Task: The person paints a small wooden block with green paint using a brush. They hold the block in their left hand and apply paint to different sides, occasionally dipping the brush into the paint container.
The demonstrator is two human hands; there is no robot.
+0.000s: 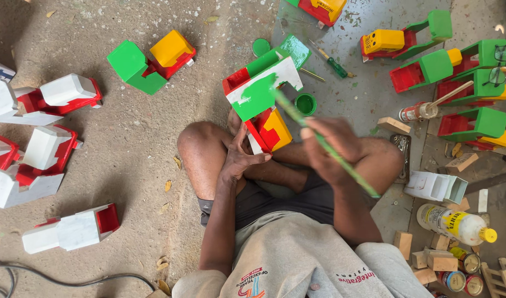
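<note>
far left: we see white-and-red wooden toy trucks (40,140) on the floor, no green or yellow on them yet.
left-centre: one finished truck (151,59), green, yellow, red.
left hand (239,157): closed round the lower end of the toy truck in work (261,96), held up over the knees.
truck in work: red and yellow done, white side panel roughly half green.
right hand (330,149): pinching a green-stained paintbrush (325,144), tip on the wet green patch.
paint: open green pot (305,104) just beyond the truck.
far right: row of fully painted trucks (462,72).
progress: we judge about half the batch coloured.
</note>
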